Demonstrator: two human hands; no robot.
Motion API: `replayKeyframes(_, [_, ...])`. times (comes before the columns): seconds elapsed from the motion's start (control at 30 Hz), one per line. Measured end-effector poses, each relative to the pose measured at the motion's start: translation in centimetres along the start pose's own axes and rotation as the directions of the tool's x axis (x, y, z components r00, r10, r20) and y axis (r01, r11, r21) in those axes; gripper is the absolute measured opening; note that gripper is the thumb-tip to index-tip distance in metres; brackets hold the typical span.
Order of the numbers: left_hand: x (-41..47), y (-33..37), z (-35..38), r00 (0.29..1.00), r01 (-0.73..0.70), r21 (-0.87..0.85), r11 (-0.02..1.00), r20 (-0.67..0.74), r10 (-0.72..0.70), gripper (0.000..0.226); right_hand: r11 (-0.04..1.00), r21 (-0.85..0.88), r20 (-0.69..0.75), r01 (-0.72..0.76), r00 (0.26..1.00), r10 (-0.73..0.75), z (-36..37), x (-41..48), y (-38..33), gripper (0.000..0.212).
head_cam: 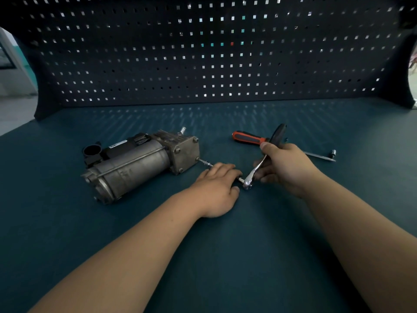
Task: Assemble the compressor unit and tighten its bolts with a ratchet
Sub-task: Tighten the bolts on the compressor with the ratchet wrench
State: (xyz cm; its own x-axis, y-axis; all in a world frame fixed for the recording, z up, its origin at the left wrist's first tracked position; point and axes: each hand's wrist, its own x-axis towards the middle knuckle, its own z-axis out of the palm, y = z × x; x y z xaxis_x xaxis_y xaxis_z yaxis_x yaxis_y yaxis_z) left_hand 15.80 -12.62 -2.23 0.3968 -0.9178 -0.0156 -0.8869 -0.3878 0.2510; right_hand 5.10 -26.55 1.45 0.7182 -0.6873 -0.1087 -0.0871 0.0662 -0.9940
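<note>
A grey metal compressor unit (137,164) lies on its side on the dark green bench, its square end plate with corner bolts facing right. A ratchet (256,171) with a long extension bar (206,163) reaches to a bolt on that plate. My left hand (217,186) is curled over the extension bar, its heel resting on the bench. My right hand (283,164) grips the ratchet's black handle, which points up and away; the chrome head shows between my two hands.
An orange and black screwdriver (248,138) lies behind my right hand. A slim chrome bar with a socket end (325,155) lies to the right. A dark pegboard (203,53) walls off the back of the bench.
</note>
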Motion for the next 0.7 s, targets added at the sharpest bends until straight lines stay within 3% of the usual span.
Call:
replayKeyframes(0.1, [-0.2,-0.1,0.1,1.0,0.002,-0.001,1.0,0.004,-0.002,0.048,0.981,-0.176,-0.073,0.086,0.992,-0.1,0.5,-0.2,0.2,0.024])
replayKeyframes(0.17, [-0.1,-0.1,0.1,1.0,0.018,-0.004,1.0,0.024,-0.018,0.05,0.866,-0.417,-0.056,0.276,0.943,-0.327,0.7,-0.9,0.5,0.024])
replayKeyframes(0.2, [-0.2,-0.1,0.0,0.999,0.022,0.004,1.0,0.033,-0.022,0.051,0.73,-0.529,0.047,0.432,0.874,-0.484,0.8,-1.6,0.5,0.023])
replayKeyframes(0.27, [-0.4,-0.1,-0.2,0.999,-0.008,0.038,0.999,0.047,0.006,0.055,0.319,-0.562,0.423,0.764,0.596,-0.683,1.2,-3.4,0.6,0.019])
replayKeyframes(0.3, [-0.6,-0.2,-0.3,0.998,-0.025,0.032,0.999,0.059,0.023,0.06,0.121,-0.525,0.589,0.842,0.463,-0.663,1.7,-4.2,0.7,0.017])
replayKeyframes(0.33, [-0.8,-0.3,-0.4,0.997,-0.029,0.017,0.999,0.073,0.028,0.068,-0.025,-0.5,0.694,0.866,0.383,-0.61,2.1,-4.9,0.9,0.019])
replayKeyframes(0.37, [-0.9,-0.4,-0.5,0.996,-0.03,0.011,1.0,0.083,0.029,0.074,-0.1,-0.495,0.74,0.863,0.358,-0.569,2.5,-5.2,1.1,0.022])
replayKeyframes(0.4, [-0.9,-0.3,-0.6,0.996,-0.037,0.018,0.999,0.08,0.036,0.072,-0.097,-0.516,0.728,0.851,0.377,-0.573,2.6,-5.4,1.0,0.022])
replayKeyframes(0.5, [-0.4,-0.1,-0.2,0.999,-0.022,0.046,0.999,0.029,0.021,0.053,0.2,-0.575,0.491,0.793,0.53,-0.691,1.9,-4.4,0.4,0.024])
replayKeyframes(0.53, [-0.3,0.0,-0.1,1.0,-0.002,0.048,0.999,0.026,0.001,0.054,0.254,-0.564,0.442,0.786,0.547,-0.711,1.5,-3.9,0.5,0.03])
replayKeyframes(0.7, [0.1,-0.5,0.4,1.0,0.001,0.05,0.999,0.028,-0.002,0.057,0.314,-0.505,0.409,0.804,0.543,-0.733,1.2,-3.2,1.0,0.026])
